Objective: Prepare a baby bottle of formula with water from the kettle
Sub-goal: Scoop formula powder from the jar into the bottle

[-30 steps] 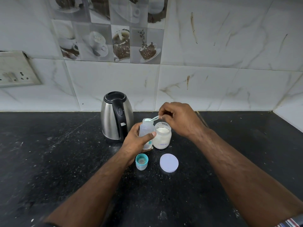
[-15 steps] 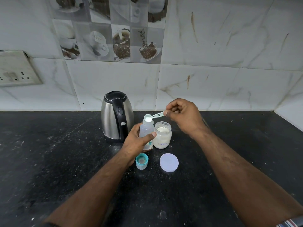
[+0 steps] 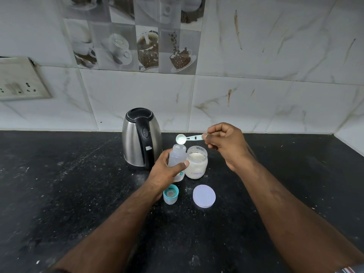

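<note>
Bottle [image 3: 178,157] stands open beside the formula jar [image 3: 197,162], gripped by the left hand [image 3: 167,170]; right hand [image 3: 226,144] pinches a filled scoop [image 3: 184,138] above it.

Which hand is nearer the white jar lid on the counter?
Left. The left hand grips the baby bottle just up and left of the white lid; the right hand holds the scoop raised above the formula jar, farther back.
</note>
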`<control>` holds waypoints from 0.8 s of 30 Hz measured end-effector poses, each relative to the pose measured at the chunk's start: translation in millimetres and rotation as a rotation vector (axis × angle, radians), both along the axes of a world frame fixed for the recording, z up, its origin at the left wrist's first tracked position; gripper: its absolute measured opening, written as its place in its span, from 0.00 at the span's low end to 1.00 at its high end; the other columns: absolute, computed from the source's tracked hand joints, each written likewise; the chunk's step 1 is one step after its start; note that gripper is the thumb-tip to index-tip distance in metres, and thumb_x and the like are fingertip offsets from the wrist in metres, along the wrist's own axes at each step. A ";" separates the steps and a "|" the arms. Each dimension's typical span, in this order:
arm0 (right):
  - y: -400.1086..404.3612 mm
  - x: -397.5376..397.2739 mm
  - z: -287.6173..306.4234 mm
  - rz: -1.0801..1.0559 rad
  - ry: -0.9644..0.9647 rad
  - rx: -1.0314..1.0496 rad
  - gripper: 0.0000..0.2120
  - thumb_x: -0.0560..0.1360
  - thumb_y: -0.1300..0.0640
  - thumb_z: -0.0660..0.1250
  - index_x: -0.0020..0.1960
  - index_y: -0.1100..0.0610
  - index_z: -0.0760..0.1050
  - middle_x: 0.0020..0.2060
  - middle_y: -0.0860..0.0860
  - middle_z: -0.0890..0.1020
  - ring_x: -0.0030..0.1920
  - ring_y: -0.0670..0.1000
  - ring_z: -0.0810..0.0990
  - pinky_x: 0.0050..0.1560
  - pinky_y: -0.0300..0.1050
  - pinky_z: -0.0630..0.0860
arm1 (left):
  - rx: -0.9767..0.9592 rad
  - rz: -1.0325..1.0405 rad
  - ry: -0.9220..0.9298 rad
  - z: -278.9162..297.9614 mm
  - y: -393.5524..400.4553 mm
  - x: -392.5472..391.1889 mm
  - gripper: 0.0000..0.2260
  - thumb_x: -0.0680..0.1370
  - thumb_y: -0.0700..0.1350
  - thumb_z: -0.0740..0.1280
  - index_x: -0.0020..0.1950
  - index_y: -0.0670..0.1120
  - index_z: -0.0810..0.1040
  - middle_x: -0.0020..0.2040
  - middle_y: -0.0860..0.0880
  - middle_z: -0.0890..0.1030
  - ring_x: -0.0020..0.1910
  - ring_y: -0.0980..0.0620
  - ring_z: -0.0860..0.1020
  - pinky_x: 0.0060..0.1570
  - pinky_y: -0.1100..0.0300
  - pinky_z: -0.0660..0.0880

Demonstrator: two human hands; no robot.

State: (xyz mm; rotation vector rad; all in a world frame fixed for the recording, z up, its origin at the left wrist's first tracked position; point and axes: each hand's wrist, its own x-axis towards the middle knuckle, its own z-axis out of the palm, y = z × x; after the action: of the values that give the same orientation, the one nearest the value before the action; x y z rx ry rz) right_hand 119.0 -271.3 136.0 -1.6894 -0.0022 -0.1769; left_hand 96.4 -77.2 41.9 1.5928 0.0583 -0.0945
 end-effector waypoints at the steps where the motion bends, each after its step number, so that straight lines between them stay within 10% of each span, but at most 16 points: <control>1: 0.9 -0.7 0.8 0.012 -0.057 -0.103 0.08 0.71 0.65 0.78 0.44 0.56 0.80 0.35 0.52 0.83 0.33 0.47 0.79 0.38 0.39 0.79 | 0.010 0.004 0.001 0.5 -0.3 1.2 0.25 0.74 0.50 0.78 0.68 0.57 0.72 0.63 0.53 0.81 0.62 0.52 0.80 0.56 0.52 0.80; 6: 4.0 -0.4 2.3 0.081 -0.178 -0.421 0.09 0.71 0.61 0.78 0.41 0.49 0.82 0.38 0.47 0.86 0.37 0.43 0.79 0.45 0.42 0.80 | 0.037 0.024 -0.008 2.5 -1.1 4.8 0.28 0.74 0.50 0.78 0.70 0.55 0.71 0.64 0.52 0.80 0.62 0.50 0.79 0.62 0.48 0.80; 14: -9.5 21.2 -9.9 -0.069 0.061 0.010 0.07 0.72 0.67 0.77 0.47 0.61 0.80 0.35 0.55 0.84 0.34 0.50 0.82 0.36 0.40 0.79 | 0.046 0.047 0.007 -0.6 5.5 4.9 0.29 0.74 0.54 0.78 0.71 0.53 0.71 0.64 0.53 0.81 0.62 0.50 0.80 0.64 0.44 0.78; 24: -7.7 46.2 -52.2 -0.169 0.111 -0.486 0.07 0.71 0.60 0.78 0.41 0.53 0.81 0.34 0.50 0.85 0.33 0.49 0.83 0.42 0.48 0.83 | 0.113 0.043 -0.002 2.4 15.1 -9.5 0.24 0.75 0.53 0.77 0.66 0.54 0.69 0.58 0.57 0.79 0.55 0.62 0.78 0.45 0.66 0.74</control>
State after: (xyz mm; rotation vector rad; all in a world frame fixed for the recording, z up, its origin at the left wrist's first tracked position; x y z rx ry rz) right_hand 165.2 -279.0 83.8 -2.1836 0.1947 -0.2214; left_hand 86.9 -62.1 44.3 1.7032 0.0976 -0.0566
